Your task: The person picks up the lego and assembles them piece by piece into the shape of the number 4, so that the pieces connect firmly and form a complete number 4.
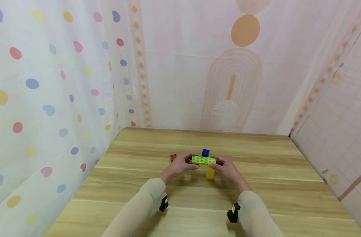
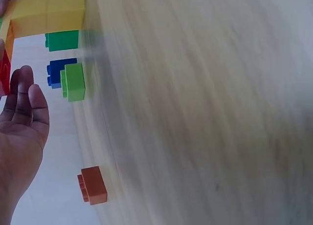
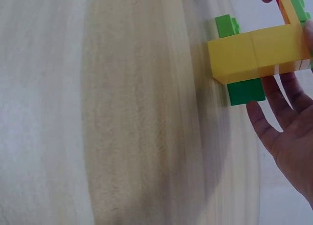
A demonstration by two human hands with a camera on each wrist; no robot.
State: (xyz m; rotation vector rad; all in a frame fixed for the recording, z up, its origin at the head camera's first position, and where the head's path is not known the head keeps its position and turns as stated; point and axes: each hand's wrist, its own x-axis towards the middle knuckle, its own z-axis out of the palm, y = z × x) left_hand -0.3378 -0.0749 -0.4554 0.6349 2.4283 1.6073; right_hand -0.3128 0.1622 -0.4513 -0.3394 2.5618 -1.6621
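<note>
As left hand and right hand grip the lime beam, pressing its overhanging left end could topple the yellow column.

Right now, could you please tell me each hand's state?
Left hand: holding the left end of the brick structure.
Right hand: holding its right end.

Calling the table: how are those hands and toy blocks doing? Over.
Left hand and right hand both gripping block build. Build upright on yellow column. Orange block near left hand, blue block behind build; neither seems in the way.
</note>
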